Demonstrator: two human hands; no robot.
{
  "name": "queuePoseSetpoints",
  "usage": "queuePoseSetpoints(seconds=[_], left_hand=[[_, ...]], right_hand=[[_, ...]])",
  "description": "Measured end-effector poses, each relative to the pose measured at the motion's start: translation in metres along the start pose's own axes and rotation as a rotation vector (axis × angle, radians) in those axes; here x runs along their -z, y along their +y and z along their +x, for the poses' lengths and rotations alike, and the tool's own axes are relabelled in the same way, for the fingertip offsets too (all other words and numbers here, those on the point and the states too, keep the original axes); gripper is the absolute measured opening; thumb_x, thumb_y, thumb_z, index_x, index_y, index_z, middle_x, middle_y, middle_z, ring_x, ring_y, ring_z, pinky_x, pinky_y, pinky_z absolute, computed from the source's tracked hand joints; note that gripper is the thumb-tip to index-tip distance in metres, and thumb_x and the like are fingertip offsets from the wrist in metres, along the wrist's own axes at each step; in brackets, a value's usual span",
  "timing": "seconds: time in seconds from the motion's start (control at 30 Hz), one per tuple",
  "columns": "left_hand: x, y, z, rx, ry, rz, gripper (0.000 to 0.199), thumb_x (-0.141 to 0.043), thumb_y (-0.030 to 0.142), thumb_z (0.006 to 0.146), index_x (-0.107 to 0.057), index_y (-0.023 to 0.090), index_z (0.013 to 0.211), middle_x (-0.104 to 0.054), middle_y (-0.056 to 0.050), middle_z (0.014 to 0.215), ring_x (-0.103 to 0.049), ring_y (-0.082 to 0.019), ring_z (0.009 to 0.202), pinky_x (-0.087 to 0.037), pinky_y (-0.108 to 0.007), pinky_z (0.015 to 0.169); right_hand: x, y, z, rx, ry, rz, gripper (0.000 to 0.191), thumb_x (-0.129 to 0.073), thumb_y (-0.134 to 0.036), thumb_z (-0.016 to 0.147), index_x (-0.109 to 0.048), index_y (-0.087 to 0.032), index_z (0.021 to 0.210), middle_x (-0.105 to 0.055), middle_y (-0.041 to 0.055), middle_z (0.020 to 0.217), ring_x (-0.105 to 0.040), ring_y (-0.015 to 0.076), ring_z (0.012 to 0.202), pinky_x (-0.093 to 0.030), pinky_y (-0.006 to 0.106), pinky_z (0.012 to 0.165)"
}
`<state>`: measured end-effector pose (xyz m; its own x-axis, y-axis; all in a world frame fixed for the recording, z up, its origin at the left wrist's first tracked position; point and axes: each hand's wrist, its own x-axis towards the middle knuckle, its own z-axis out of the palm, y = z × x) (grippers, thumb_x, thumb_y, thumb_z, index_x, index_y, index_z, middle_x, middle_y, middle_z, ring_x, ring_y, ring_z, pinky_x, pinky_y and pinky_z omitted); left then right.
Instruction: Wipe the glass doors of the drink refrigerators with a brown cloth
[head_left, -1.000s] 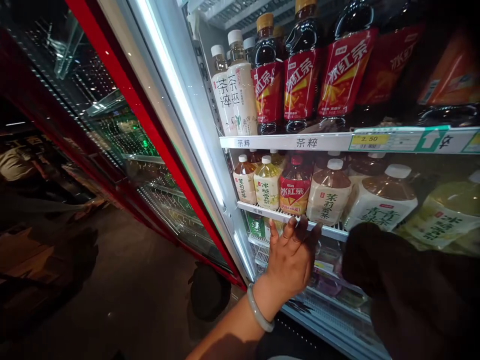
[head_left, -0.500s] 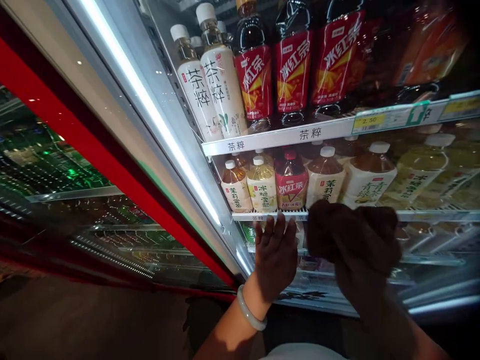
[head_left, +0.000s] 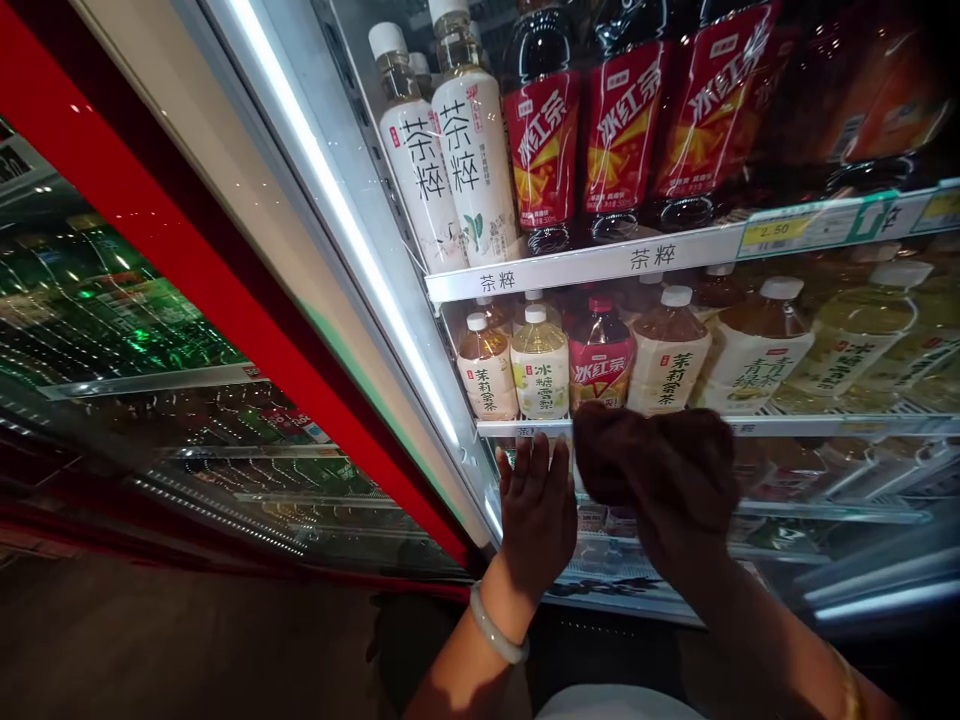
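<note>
My left hand [head_left: 536, 515], with a pale bangle [head_left: 495, 630] on the wrist, is held up flat with fingers stretched at the glass front of a drinks fridge. To its right my right hand [head_left: 686, 495] is closed around a dark crumpled cloth [head_left: 604, 460], deep in shadow. Whether the cloth touches the glass I cannot tell. Behind the hands, a shelf edge [head_left: 817, 428] carries bottles with white caps and a red-labelled iced tea bottle [head_left: 600, 360].
On the upper shelf stand white-labelled tea bottles [head_left: 476, 165] and red-labelled bottles [head_left: 544, 150]. A bright light strip [head_left: 330, 200] runs down the fridge's left side. Beyond it are a red frame [head_left: 225, 330] and another fridge with green bottles [head_left: 142, 310].
My right hand has moved left with the cloth, closer to my left hand. My left hand has shifted very slightly left, fingers still stretched. The view has shifted a little.
</note>
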<state>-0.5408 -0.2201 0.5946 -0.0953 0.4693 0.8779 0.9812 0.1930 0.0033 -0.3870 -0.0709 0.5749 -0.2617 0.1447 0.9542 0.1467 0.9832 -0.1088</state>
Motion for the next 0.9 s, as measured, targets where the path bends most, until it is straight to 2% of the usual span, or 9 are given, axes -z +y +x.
queuePoseSetpoints(seconds=[0.07,0.17,0.27,0.33,0.4,0.47,0.6,0.73,0.9], left_hand=[[0.000,-0.002,-0.008,-0.018,-0.013,-0.002,0.076,-0.052,0.010,0.100,-0.026,0.014,0.171,-0.030,-0.014,0.175,-0.016,-0.026,0.168,-0.011,-0.052,0.140],[0.001,-0.003,-0.018,-0.015,-0.034,0.042,0.074,-0.051,0.010,0.100,-0.027,0.011,0.170,-0.037,-0.015,0.173,-0.018,-0.026,0.168,-0.015,-0.052,0.140],[0.000,0.002,-0.022,0.015,-0.037,0.085,0.076,-0.054,0.009,0.099,-0.027,0.012,0.170,-0.039,-0.015,0.172,-0.019,-0.027,0.168,-0.018,-0.054,0.140],[-0.002,0.006,-0.023,0.037,-0.030,0.096,0.077,-0.055,0.010,0.099,-0.026,0.012,0.170,-0.037,-0.015,0.173,-0.017,-0.028,0.168,-0.018,-0.055,0.140],[-0.002,0.007,-0.023,0.053,-0.028,0.084,0.076,-0.054,0.009,0.100,-0.027,0.012,0.170,-0.039,-0.016,0.172,-0.016,-0.028,0.168,-0.018,-0.056,0.139],[-0.002,0.003,-0.027,0.049,-0.030,0.050,0.071,-0.052,0.012,0.101,-0.030,0.012,0.169,-0.046,-0.017,0.169,-0.017,-0.027,0.168,-0.018,-0.057,0.139],[0.001,-0.008,-0.042,0.056,-0.065,0.036,0.061,-0.053,0.019,0.103,-0.044,0.016,0.163,-0.057,-0.014,0.162,-0.023,-0.026,0.167,-0.016,-0.059,0.140],[0.000,-0.010,-0.053,0.087,-0.035,0.092,0.072,-0.055,0.007,0.099,-0.035,0.013,0.167,-0.048,-0.018,0.167,-0.020,-0.028,0.167,-0.021,-0.061,0.138],[-0.002,-0.012,-0.049,0.108,-0.015,0.085,0.078,-0.057,0.009,0.099,-0.026,0.015,0.171,-0.034,-0.019,0.174,-0.020,-0.031,0.167,-0.025,-0.062,0.136]], right_hand=[[-0.012,-0.016,-0.007,0.108,0.012,0.032,0.052,-0.076,-0.005,0.084,-0.071,-0.030,0.130,-0.072,0.0019,0.129,-0.056,0.0211,0.141,-0.045,0.044,0.128],[-0.003,-0.020,-0.033,0.155,-0.109,0.042,0.042,-0.072,-0.001,0.084,-0.075,-0.026,0.117,-0.078,-0.0002,0.117,-0.059,0.0173,0.138,-0.037,0.042,0.134],[0.019,-0.006,-0.040,0.084,-0.110,-0.008,0.038,-0.070,0.000,0.085,-0.077,-0.028,0.110,-0.076,0.0007,0.127,-0.055,0.0240,0.147,-0.029,0.053,0.138],[0.023,-0.002,-0.025,0.048,-0.056,-0.023,0.040,-0.072,0.000,0.084,-0.077,-0.028,0.112,-0.070,0.0036,0.140,-0.051,0.0302,0.151,-0.035,0.055,0.134],[0.014,-0.009,-0.004,0.062,-0.016,-0.008,0.043,-0.074,0.000,0.083,-0.076,-0.027,0.115,-0.065,0.0064,0.147,-0.047,0.0330,0.154,-0.042,0.054,0.130],[-0.002,-0.022,0.008,0.120,0.001,0.038,0.041,-0.074,-0.001,0.083,-0.076,-0.026,0.117,-0.069,0.0065,0.140,-0.047,0.0295,0.152,-0.042,0.052,0.130],[-0.016,-0.036,-0.012,0.208,-0.099,0.077,0.041,-0.066,0.003,0.086,-0.076,-0.024,0.115,-0.079,-0.0002,0.112,-0.059,0.0164,0.138,-0.030,0.043,0.137],[0.003,-0.021,-0.036,0.173,-0.169,0.056,0.041,-0.065,0.005,0.086,-0.077,-0.025,0.111,-0.077,0.0020,0.123,-0.056,0.0228,0.146,-0.032,0.048,0.137],[-0.004,-0.031,-0.001,0.139,-0.087,0.006,0.052,-0.071,0.004,0.082,-0.074,-0.022,0.127,-0.073,0.0065,0.136,-0.041,0.0265,0.159,-0.035,0.046,0.136]])
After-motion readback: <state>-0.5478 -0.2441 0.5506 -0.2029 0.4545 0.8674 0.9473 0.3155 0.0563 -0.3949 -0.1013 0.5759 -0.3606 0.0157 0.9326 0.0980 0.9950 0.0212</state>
